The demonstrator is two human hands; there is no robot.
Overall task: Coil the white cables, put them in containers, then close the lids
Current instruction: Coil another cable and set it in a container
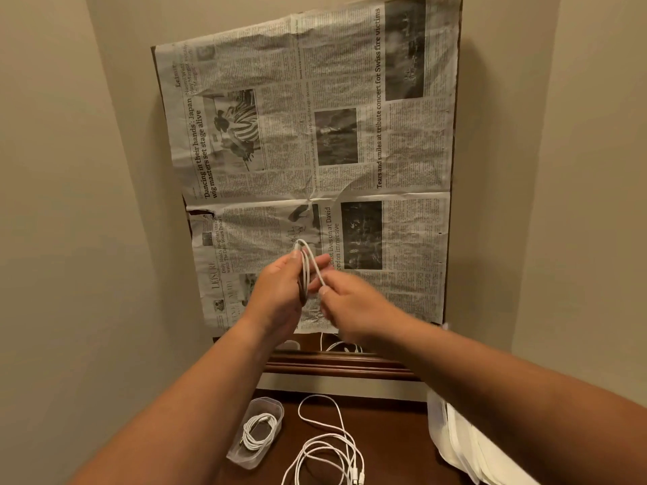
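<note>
Newspaper [402, 152] upright behind, coiled cable [257, 432] in container [273, 405], loose cable [336, 444] just beside

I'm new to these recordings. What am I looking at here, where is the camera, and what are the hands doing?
There is no machine here. A person works with bare hands, and the single picture comes from a wide-angle camera worn on their head. It looks forward and down, so the arms reach in from the bottom.

The left hand grips a few loops of a white cable. The right hand pinches the same cable beside it. Both are raised in front of a sheet of newspaper on the wall.

Below is a dark wooden surface. On it stands a clear container with no lid on, holding a coiled cable. To its right lies a loose cable, not yet coiled. A white plastic thing sits at the right edge; I cannot tell what it is.
</note>
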